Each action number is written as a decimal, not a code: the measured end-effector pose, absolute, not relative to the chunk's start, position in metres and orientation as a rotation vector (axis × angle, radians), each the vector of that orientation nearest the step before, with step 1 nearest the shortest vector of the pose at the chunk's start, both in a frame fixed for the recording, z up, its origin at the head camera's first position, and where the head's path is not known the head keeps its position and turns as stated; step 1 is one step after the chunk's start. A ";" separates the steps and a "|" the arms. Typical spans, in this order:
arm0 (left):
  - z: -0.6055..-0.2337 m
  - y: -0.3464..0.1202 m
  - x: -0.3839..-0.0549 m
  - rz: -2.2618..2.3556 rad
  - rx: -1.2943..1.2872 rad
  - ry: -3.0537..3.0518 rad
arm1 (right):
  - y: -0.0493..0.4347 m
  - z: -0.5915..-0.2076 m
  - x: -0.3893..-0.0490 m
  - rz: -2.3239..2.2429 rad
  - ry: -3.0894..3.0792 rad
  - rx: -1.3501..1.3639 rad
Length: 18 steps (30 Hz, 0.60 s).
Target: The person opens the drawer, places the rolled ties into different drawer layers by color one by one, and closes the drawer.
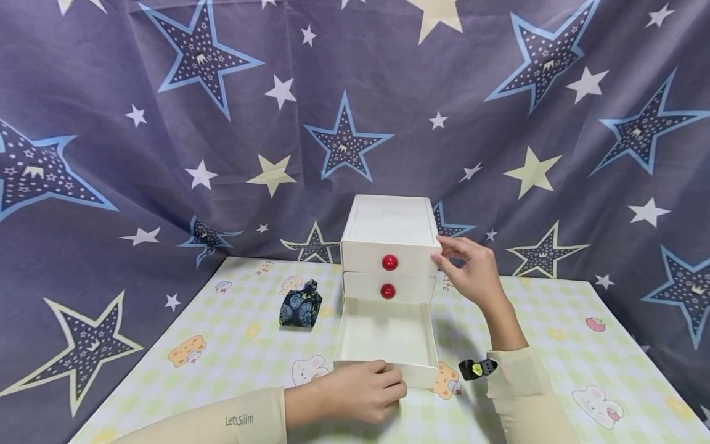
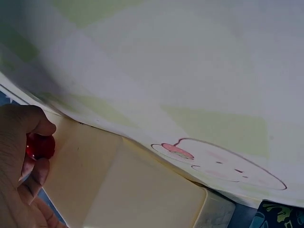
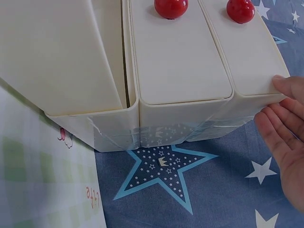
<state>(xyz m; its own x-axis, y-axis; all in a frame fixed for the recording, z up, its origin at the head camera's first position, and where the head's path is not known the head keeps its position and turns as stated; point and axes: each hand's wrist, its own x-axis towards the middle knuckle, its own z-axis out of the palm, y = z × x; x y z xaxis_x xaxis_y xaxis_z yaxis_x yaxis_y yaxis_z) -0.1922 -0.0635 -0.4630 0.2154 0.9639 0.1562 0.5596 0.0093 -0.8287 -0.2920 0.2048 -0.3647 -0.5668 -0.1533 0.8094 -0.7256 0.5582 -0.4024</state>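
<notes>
A white three-drawer cabinet [image 1: 391,219] stands on the table, its bottom drawer [image 1: 421,375] pulled out and bare inside. The upper two drawers are closed, each with a red knob [image 1: 390,263] on its front. At the bottom drawer's front, my left hand [image 1: 366,391] pinches that drawer's red knob [image 2: 42,146] between thumb and fingers; the head view hides this knob behind the hand. My right hand [image 1: 471,268] holds the cabinet's upper right corner, thumb on the top drawer's front and fingers along the side wall.
Left of the cabinet stands a small dark blue flower-patterned pouch-like thing [image 1: 300,308]. A small black thing with a yellow patch [image 1: 478,369] lies by my right sleeve. Behind the checked tablecloth [image 1: 222,345] hangs a star-patterned curtain [image 1: 377,74].
</notes>
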 end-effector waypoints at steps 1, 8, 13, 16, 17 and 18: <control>-0.463 -0.064 -0.192 0.616 -1.660 -1.452 | 0.205 -0.365 -0.292 0.976 -2.042 0.703; -0.458 -0.065 -0.189 0.632 -1.665 -1.473 | 0.205 -0.364 -0.292 0.977 -2.044 0.703; -0.454 -0.065 -0.186 0.602 -1.674 -1.492 | 0.205 -0.363 -0.291 0.971 -2.057 0.697; -0.445 -0.064 -0.184 0.581 -1.679 -1.500 | 0.205 -0.363 -0.291 0.971 -2.063 0.693; -0.443 -0.065 -0.184 0.573 -1.679 -1.504 | 0.205 -0.363 -0.291 0.971 -2.065 0.692; -0.441 -0.065 -0.184 0.564 -1.678 -1.514 | 0.205 -0.363 -0.291 0.970 -2.065 0.692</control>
<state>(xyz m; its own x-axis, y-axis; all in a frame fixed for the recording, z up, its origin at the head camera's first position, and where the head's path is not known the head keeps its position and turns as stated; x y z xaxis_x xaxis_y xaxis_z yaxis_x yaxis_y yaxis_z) -0.1839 -0.0654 -0.4405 0.1880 0.9661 0.1771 0.6146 0.0249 -0.7884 -0.2905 0.2054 -0.3629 -0.5812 -0.1545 0.7990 -0.7136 0.5688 -0.4090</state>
